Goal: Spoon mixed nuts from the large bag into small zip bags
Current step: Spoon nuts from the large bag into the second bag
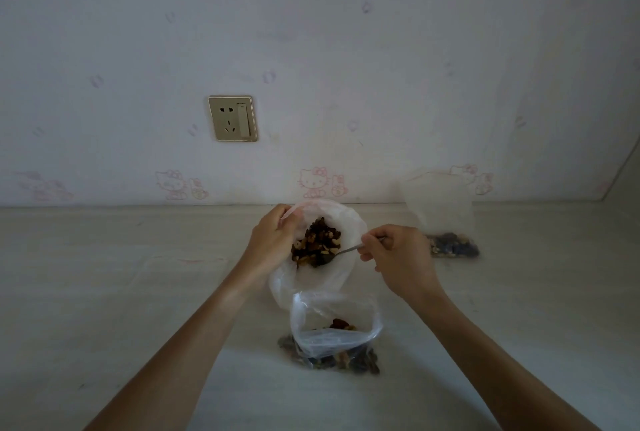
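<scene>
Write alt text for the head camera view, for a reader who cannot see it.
A person's right hand dips a spoon into mixed nuts in a large bag, whose rim the left hand holds open. A small zip bag with some nuts stands open nearer the person; another stands at right by the wall.

No words, numbers or brand names can be read anywhere. The wallpaper [311, 49] bears only faint pink cartoon cat figures, and the wall socket [232, 118] shows no legible marking.
</scene>
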`<state>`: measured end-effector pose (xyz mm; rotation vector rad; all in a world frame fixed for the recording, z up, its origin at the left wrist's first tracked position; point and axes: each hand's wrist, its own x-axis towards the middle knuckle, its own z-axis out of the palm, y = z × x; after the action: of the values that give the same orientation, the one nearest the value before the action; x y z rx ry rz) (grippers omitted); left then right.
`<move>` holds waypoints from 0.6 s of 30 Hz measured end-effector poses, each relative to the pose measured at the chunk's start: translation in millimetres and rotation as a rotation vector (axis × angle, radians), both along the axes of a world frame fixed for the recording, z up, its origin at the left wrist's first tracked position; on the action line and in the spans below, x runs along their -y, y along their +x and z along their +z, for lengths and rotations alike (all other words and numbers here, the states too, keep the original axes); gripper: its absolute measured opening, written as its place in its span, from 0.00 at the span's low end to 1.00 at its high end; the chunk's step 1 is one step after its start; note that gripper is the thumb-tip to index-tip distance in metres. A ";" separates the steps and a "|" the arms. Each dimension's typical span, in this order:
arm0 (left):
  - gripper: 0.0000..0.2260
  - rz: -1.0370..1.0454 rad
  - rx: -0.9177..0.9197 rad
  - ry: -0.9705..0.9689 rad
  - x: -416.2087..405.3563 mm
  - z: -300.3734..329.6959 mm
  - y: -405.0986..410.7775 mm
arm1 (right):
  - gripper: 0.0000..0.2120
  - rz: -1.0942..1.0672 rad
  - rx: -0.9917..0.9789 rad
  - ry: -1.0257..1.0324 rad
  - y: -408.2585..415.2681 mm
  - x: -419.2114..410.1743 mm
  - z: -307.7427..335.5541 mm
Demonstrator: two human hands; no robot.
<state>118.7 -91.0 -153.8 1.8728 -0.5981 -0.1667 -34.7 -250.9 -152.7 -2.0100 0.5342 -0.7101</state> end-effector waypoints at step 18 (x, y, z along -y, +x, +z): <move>0.10 -0.037 -0.066 -0.005 -1.5 -3.7 0.1 | 0.06 0.010 0.085 0.342 6.0 -5.0 -19.6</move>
<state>118.8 -89.5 -157.5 1.8451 -0.5875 -0.2503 -28.6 -245.9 -172.3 -1.6563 0.5538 -0.6470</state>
